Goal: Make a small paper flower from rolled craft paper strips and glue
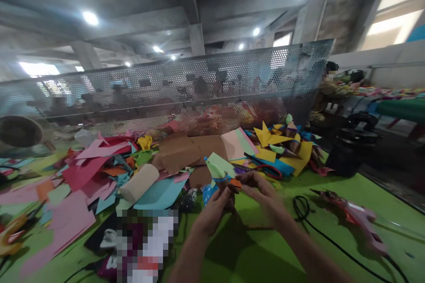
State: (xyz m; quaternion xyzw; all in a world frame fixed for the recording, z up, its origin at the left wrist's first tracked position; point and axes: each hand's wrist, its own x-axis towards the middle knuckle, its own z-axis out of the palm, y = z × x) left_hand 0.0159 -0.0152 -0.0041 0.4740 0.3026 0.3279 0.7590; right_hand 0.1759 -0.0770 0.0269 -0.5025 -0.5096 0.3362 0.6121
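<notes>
My left hand point(215, 214) is closed around a small paper figure point(217, 170), which has a pale green cone-shaped top, a blue band and a brown lower part. Fingers of my right hand point(260, 190) pinch a small orange paper piece point(235, 183) against the figure's right side. Just beyond the hands lie scissors point(271, 169) with red handles, partly among paper sheets. A pink glue gun point(360, 219) rests on the green table to the right of my right hand, its black cord curling toward my wrist.
Pink paper scraps point(71, 212) and a cream roll point(139, 183) cover the left side. Brown sheets point(177, 152) and yellow paper pieces point(300, 157) lie along the back, before a perforated metal screen point(186, 93). A yellow tool point(15, 236) is at far left. Another person point(327, 90) is at right.
</notes>
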